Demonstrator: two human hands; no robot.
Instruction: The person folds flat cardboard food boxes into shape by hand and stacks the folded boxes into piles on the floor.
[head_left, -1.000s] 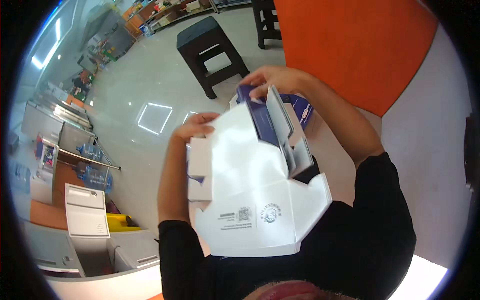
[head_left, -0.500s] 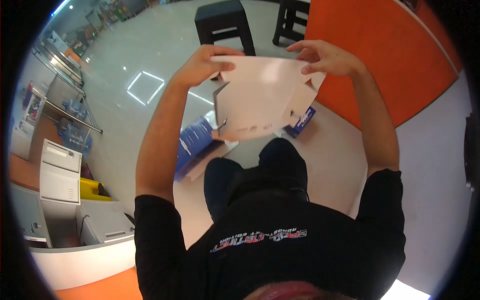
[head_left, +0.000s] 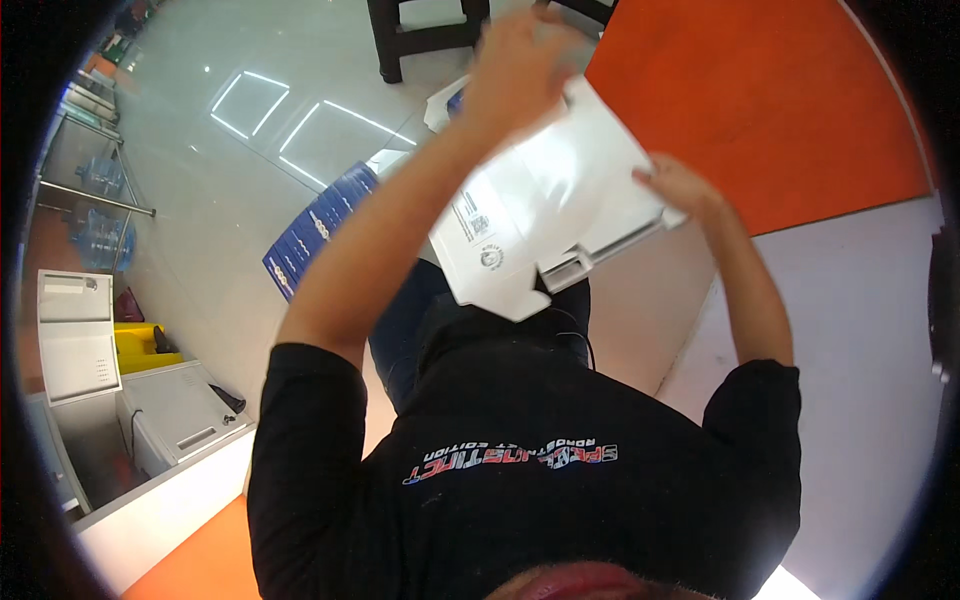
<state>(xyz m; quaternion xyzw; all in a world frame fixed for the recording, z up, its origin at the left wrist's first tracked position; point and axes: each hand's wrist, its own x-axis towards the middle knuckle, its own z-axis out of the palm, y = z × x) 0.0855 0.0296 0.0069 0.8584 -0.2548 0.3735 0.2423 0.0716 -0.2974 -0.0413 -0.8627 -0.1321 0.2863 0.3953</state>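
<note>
A flat white cardboard box blank (head_left: 590, 150) with cut tabs and flaps is tilted above my lap. My right hand (head_left: 685, 188) grips its right edge, thumb on the white face. My left hand (head_left: 515, 85) is over the far left part of the blank, its fingers smeared by motion, so its grip does not show clearly. A little blue shows on the blank beside the left wrist. Under my left forearm, partly hidden by it, a blue printed cardboard piece (head_left: 318, 225) lies near my left knee.
Black stools (head_left: 430, 40) stand on the shiny floor ahead. An orange panel (head_left: 760, 110) rises at the right beside a pale surface (head_left: 840, 330). At the left are a white cabinet (head_left: 185, 415), a yellow object (head_left: 145, 348) and a metal rack (head_left: 125, 205) with water bottles.
The blank has turned and tilted, bringing other printed marks into view. My left hand has swung right across its far edge; my right hand has dropped lower along the right side.
</note>
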